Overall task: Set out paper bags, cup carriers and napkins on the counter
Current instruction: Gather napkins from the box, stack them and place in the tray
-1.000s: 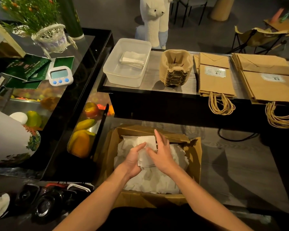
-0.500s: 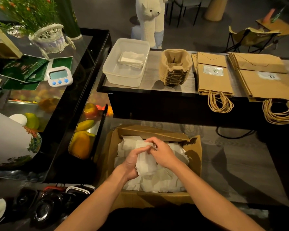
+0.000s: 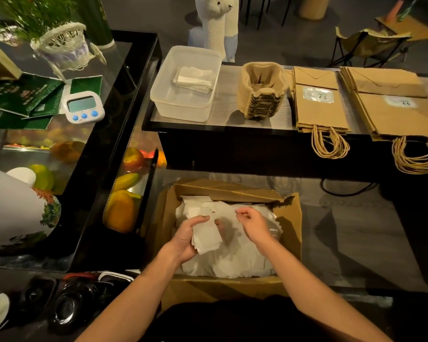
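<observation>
The left hand (image 3: pixel 183 239), thumb on top and fingers curled beneath, grips a small stack of napkins (image 3: pixel 206 236) by its near left edge. The stack tilts toward the right, and its lower sheets fan out a little. The right hand (image 3: pixel 253 224) hovers just beside the stack with fingers curled and thumb and forefinger close together. I cannot tell whether they pinch a sheet or nothing. Both hands are over the open cardboard box (image 3: pixel 290 218), which sits lower than the counter and nearer to me and holds a heap of loose napkins (image 3: pixel 232 262).

Handling, as I judge it: the napkins are very light, soft and limp. Sheets slide on one another, so a stack held at one edge will droop and shed its outer leaves. I would take hold across the middle of the stack, thumb above and fingers flat below, with the right hand squaring the edges or supporting the free end. Nothing here is fragile, though a hard squeeze will crease the paper.

Beyond the box, on the counter (image 3: pixel 227 114), a clear plastic tub (image 3: pixel 166 95) holds a few folded napkins (image 3: pixel 194 79) and is the likely destination. To its right stand nested cup carriers (image 3: pixel 262 95), then a pile of paper bags (image 3: pixel 319 112) and a second pile (image 3: pixel 393 114), with handles hanging over the front edge.
</observation>
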